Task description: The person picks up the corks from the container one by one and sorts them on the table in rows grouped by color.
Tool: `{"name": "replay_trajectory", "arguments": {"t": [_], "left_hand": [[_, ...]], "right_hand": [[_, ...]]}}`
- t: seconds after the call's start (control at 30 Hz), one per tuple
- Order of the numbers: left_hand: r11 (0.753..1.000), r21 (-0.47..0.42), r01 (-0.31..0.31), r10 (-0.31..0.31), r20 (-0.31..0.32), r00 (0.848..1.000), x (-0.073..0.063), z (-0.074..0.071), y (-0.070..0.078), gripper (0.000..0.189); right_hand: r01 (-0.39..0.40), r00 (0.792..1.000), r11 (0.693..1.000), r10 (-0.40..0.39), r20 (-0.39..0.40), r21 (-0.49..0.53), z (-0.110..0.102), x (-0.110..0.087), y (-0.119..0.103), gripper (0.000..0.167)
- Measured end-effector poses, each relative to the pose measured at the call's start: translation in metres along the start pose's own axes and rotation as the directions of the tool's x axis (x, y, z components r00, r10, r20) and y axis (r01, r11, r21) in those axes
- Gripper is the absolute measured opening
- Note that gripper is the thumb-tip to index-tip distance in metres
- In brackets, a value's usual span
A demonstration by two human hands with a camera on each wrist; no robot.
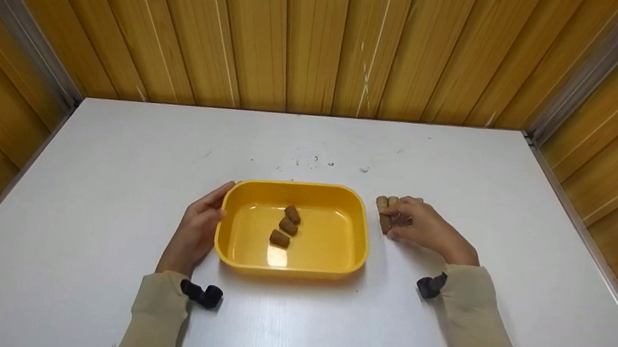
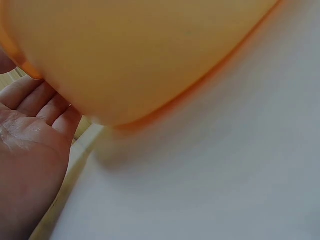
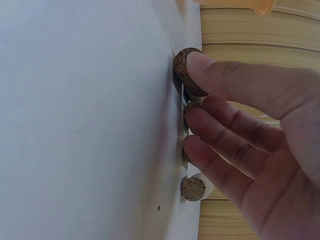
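My left hand (image 1: 196, 231) grips the left end of a yellow plastic tray (image 1: 330, 239). In the left wrist view the thumb lies over the tray's rim and the other fingers rest against its outer wall. Three dark brown corks (image 1: 288, 226) lie inside the tray, in a slanting line near its middle. To the right of it, my right hand (image 1: 427, 228) pinches a dark cork (image 3: 181, 66), thumb against its end. More corks (image 3: 193, 189) stand in a row beside it, partly hidden by the fingers; lighter ones (image 1: 382, 201) show behind the hand.
Everything rests on a white table (image 1: 138, 157) with small dark marks toward the back. Yellow wood-look panels (image 1: 315, 37) wall off the back and both sides. A black wrist camera (image 1: 203, 294) sits on each sleeve cuff.
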State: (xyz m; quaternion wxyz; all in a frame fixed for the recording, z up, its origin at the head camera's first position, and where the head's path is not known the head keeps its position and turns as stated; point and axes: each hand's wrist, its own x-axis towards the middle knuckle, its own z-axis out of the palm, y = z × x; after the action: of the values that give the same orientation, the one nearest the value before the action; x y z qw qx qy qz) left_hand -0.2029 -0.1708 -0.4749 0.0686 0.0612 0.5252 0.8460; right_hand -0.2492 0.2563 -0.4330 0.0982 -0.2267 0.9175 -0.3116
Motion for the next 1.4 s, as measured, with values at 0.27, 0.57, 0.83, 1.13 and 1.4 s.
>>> {"name": "replay_trajectory", "arguments": {"t": [0.27,0.57,0.83,1.13,1.4], "left_hand": [[1.0,-0.031,-0.005,0.005,-0.003,1.0,0.0,0.0,-0.001,0.058],[1.0,-0.025,0.002,-0.002,-0.007,1.0,0.001,-0.001,-0.002,0.059],[1.0,-0.027,-0.002,0.002,-0.014,1.0,0.0,0.0,-0.001,0.057],[1.0,-0.003,0.011,-0.011,-0.017,1.0,0.0,-0.001,0.0,0.059],[1.0,-0.01,0.02,-0.02,-0.002,1.0,0.001,-0.001,0.0,0.06]], "right_hand": [[-0.011,1.0,1.0,0.011,0.021,-0.028,0.0,0.001,0.0,0.044],[-0.05,0.998,0.999,0.051,0.028,-0.014,-0.002,0.002,-0.005,0.039],[-0.11,0.993,0.993,0.109,0.043,0.029,-0.008,0.002,-0.01,0.035],[-0.03,0.999,0.999,0.03,0.018,-0.014,-0.02,0.005,-0.023,0.035],[-0.022,0.999,0.999,0.023,0.022,-0.035,-0.029,0.014,-0.044,0.032]]}}
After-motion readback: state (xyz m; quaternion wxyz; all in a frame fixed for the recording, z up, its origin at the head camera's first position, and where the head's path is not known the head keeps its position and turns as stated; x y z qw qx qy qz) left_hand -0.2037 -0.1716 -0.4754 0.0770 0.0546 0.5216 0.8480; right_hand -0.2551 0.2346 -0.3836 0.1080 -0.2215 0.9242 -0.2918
